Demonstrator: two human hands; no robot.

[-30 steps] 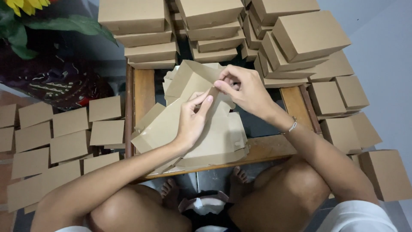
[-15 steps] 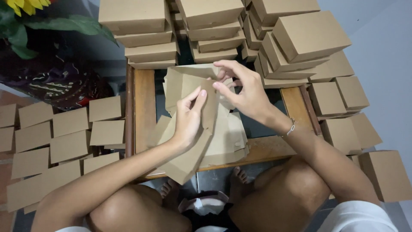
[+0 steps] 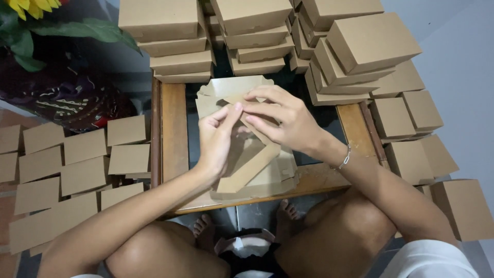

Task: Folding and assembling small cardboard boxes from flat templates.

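So my left hand (image 3: pixel 216 136) has thumb and fingertips pinched on a flap of the box blank (image 3: pixel 242 139), and my right hand (image 3: pixel 280 116) is curled over the top, fingertips pressing the same flap from the other side, so both are gripping cardboard, nothing loose. The blank sits half raised over the stack of flat blanks (image 3: pixel 267 177) on the small wooden table (image 3: pixel 172 128). I'd call this mid-fold: one wall is coming up, the rest is flat. Next bit probably wants the flap creased hard and tucked in without the far panel popping back. Both wrists are bent inward over the table, forearms coming up from my knees, elbows wide, a thin bracelet (image 3: pixel 343 157) on the right wrist. Behind the table are finished boxes (image 3: pixel 252 31) piled high, more right of it, and flat lids (image 3: pixel 77 159) laid out left of it.
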